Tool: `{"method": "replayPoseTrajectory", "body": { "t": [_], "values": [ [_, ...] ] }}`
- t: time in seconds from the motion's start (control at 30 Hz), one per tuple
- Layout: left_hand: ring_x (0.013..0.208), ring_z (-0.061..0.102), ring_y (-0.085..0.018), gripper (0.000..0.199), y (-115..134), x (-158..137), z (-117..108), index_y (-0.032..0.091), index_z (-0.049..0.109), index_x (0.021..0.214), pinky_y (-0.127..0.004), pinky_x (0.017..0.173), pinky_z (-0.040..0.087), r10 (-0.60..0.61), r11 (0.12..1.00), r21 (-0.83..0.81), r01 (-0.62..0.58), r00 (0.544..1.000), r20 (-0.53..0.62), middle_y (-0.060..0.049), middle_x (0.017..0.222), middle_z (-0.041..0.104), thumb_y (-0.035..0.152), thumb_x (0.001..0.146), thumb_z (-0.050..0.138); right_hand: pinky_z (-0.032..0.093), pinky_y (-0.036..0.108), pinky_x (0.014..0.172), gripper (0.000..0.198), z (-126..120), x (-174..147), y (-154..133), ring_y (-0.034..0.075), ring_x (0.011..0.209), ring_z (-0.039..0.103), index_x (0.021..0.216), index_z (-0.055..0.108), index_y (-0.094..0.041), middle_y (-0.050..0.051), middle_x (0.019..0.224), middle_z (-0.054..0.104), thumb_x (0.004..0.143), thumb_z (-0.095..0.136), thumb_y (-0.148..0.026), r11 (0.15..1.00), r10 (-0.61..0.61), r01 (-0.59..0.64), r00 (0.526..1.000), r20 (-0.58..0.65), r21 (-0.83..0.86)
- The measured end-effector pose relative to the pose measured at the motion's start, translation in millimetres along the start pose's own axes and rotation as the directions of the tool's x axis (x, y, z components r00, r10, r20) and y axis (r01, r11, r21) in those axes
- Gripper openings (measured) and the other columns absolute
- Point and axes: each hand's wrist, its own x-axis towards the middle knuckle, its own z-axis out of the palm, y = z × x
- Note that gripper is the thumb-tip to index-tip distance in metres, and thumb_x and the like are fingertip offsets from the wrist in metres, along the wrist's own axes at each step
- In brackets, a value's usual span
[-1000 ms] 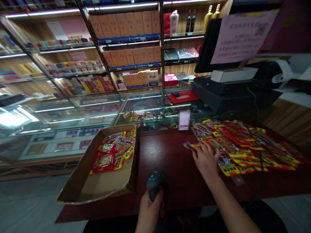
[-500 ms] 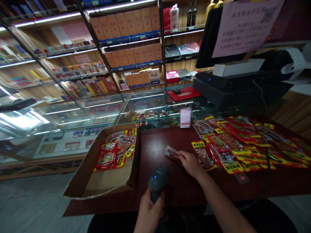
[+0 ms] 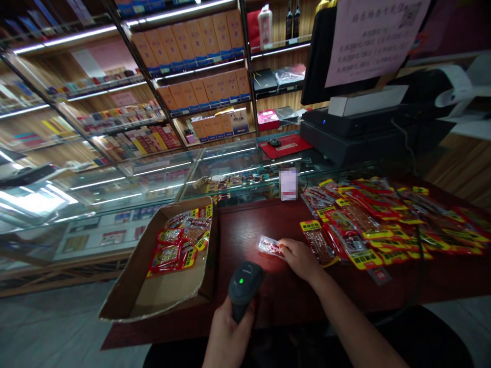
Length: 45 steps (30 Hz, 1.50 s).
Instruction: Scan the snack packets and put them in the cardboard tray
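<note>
My left hand [image 3: 229, 335] is wrapped round the handle of a dark barcode scanner [image 3: 245, 286], whose top light glows green. Light from the scanner falls on a small clear snack packet [image 3: 268, 246] with dark red print. My right hand [image 3: 297, 258] pinches that packet by its right end, just above the dark red tabletop [image 3: 241, 230]. Right of this hand lies a spread-out heap of red and yellow snack packets [image 3: 356, 220]. On the left, a shallow cardboard box [image 3: 161, 296] holds several similar packets [image 3: 180, 240] toward its far end.
Behind the table runs a glass display counter [image 3: 226, 153] with a mouse [image 3: 274, 142] on a red mat [image 3: 287, 148]. A monitor [image 3: 318, 56] and a dark cash drawer [image 3: 337, 138] stand at the right. A cable [image 3: 420, 245] hangs across the packet heap.
The scanner's light has turned from blue to green, and its beam now brightens the packet and tabletop. My left hand has tilted the scanner slightly. The whole view has shifted a little.
</note>
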Motion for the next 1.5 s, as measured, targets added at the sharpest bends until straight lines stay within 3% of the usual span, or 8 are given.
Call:
{"method": "replayPoseTrajectory", "body": {
  "t": [0.4,0.6,0.77,0.87,1.0,1.27,1.37,1.5],
  "values": [
    [0.032,0.045,-0.01,0.045,-22.2,14.3,13.0,0.016,0.06,0.094,-0.02,0.033,0.034,-0.179,0.924,-0.33,0.195,0.981,0.078,0.006,0.048,0.055,0.053,0.072,0.071,0.053,0.042,0.099,0.042,5.5,2.7,10.1,0.028,0.109,0.071,0.114,0.074,-0.023,0.009,0.116,0.077,0.088,0.048,-0.043,0.986,0.052,-0.034,0.993,-0.105,0.165],
    [0.034,0.045,-0.01,0.033,-22.0,17.1,11.0,0.018,0.057,0.09,-0.019,0.034,0.035,-0.215,0.899,-0.362,0.245,0.969,0.123,0.007,0.048,0.053,0.045,0.075,0.069,0.052,0.037,0.096,0.038,8.6,32.0,-111.2,0.026,0.11,0.071,0.117,0.075,-0.026,0.006,0.12,0.076,0.09,0.052,-0.039,0.98,-0.178,0.168,0.98,0.092,0.103],
    [0.034,0.044,-0.009,0.038,-22.2,13.2,10.8,0.018,0.058,0.097,-0.02,0.034,0.036,-0.189,0.882,-0.413,0.227,0.973,0.13,0.007,0.05,0.054,0.046,0.075,0.07,0.049,0.026,0.077,0.028,71.1,73.0,-219.0,0.02,0.091,0.073,0.11,0.077,-0.023,0.004,0.105,0.08,0.093,0.054,-0.026,0.906,-0.383,0.422,0.824,0.418,-0.001],
    [0.034,0.045,-0.01,0.039,-26.4,14.3,11.5,0.017,0.06,0.093,-0.021,0.033,0.035,-0.193,0.871,-0.438,0.223,0.975,0.112,0.005,0.048,0.055,0.048,0.073,0.072,0.047,0.024,0.067,0.021,121.4,83.8,-254.7,0.019,0.081,0.073,0.091,0.08,-0.019,0.005,0.089,0.081,0.089,0.059,-0.02,0.869,-0.342,0.486,0.723,0.601,-0.09],
    [0.034,0.046,-0.012,0.042,-32.6,17.8,10.2,0.017,0.06,0.086,-0.022,0.033,0.035,-0.221,0.857,-0.458,0.236,0.971,0.086,0.005,0.043,0.053,0.05,0.066,0.074,0.05,0.026,0.071,0.022,147.1,84.4,-272.4,0.023,0.087,0.074,0.097,0.079,-0.017,0.01,0.094,0.081,0.09,0.061,-0.027,0.867,-0.321,0.479,0.75,0.579,-0.139],
    [0.034,0.046,-0.01,0.048,-28.0,21.0,6.6,0.018,0.056,0.084,-0.02,0.033,0.036,-0.159,0.91,-0.368,0.19,0.981,0.113,0.007,0.047,0.055,0.058,0.065,0.074,0.046,0.034,0.101,0.036,11.3,47.7,-121.7,0.023,0.116,0.064,0.126,0.068,-0.019,0.01,0.128,0.071,0.097,0.048,-0.029,0.93,-0.132,0.115,0.991,-0.025,-0.35],
    [0.033,0.045,-0.01,0.052,-25.8,19.6,8.4,0.017,0.057,0.088,-0.02,0.033,0.035,-0.172,0.92,-0.341,0.194,0.981,0.095,0.007,0.046,0.054,0.059,0.064,0.075,0.043,0.053,0.099,0.034,-31.0,6.3,-36.9,0.037,0.125,0.054,0.119,0.071,-0.013,0.022,0.134,0.063,0.095,0.05,-0.025,0.716,0.064,-0.283,0.937,-0.344,-0.638],
    [0.033,0.048,-0.01,0.054,-22.7,19.3,8.8,0.015,0.06,0.089,-0.02,0.033,0.036,-0.144,0.933,-0.324,0.159,0.987,0.071,0.006,0.047,0.056,0.061,0.064,0.076,0.037,0.059,0.1,0.035,-27.4,-40.2,8.6,0.042,0.137,0.04,0.119,0.07,-0.011,0.025,0.145,0.052,0.094,0.052,-0.025,0.601,0.055,-0.378,0.898,-0.436,-0.704]
  ]
}}
